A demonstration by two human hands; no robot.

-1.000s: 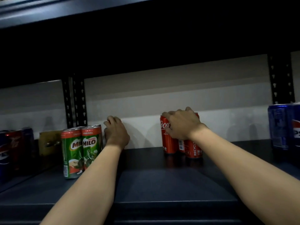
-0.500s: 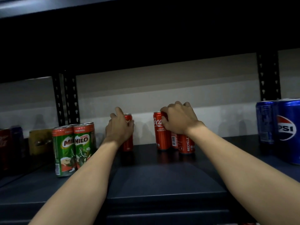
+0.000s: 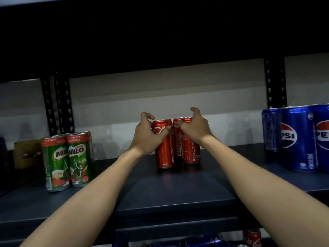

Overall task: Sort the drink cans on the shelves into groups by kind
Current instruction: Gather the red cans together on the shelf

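A red Coca-Cola can (image 3: 164,152) stands on the dark shelf (image 3: 178,191), touching a small cluster of Coca-Cola cans (image 3: 188,150) on its right. My left hand (image 3: 146,134) grips that can from the left, thumb across its front and fingers arched over its top. My right hand (image 3: 195,129) cups the cluster from the right, thumb on a can and fingers raised above the tops. Green Milo cans (image 3: 67,161) stand grouped at the left. Blue Pepsi cans (image 3: 299,138) stand grouped at the right.
Black perforated uprights (image 3: 58,104) rise behind the Milo cans and at the right (image 3: 275,82). A brown object (image 3: 26,154) sits in shadow at the far left. More cans (image 3: 252,237) lie on the shelf below. The shelf above hangs low and dark.
My left hand brought a Coca-Cola can from beside the Milo cans rightward and set it against the cluster. My right hand's fingers have lifted off the can tops.
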